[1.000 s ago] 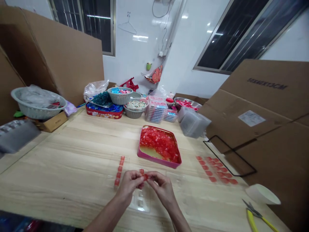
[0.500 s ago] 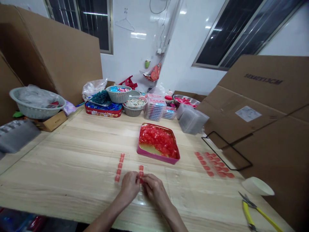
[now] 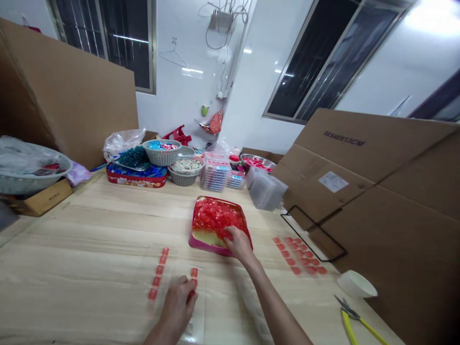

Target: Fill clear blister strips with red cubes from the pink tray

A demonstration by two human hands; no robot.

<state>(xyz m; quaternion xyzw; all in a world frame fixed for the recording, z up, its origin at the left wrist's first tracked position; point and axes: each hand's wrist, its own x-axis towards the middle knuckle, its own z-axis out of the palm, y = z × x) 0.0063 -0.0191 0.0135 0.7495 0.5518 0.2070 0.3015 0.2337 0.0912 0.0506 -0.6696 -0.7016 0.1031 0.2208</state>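
Observation:
My left hand [image 3: 178, 304] is closed over a clear plastic sheet [image 3: 199, 314] bearing a short column of red squares [image 3: 194, 272]. Its fingertips press together beside the lower squares, and what they pinch is hidden. My right hand [image 3: 239, 243] reaches into a pink square tin [image 3: 208, 248], its fingers drawn together on the loose, shiny red pieces [image 3: 217, 214] at the near right. To the left of my left hand, another clear sheet carries a column of red squares [image 3: 157, 280]. Partly under my right forearm lies a blurred clear sheet [image 3: 247, 297].
Sheets of red pieces [image 3: 304, 256] lie at the right, near a black wire frame [image 3: 316, 235]. A white roll [image 3: 357, 283] and yellow-handled pliers [image 3: 350, 314] sit at the right edge. Baskets [image 3: 161, 155], stacked clear boxes [image 3: 215, 172] and cardboard [image 3: 341, 158] border the table.
My right hand has left the sheet beside my left hand and moved up and right into the tin. My left hand stays at the sheet. The whole view has shifted.

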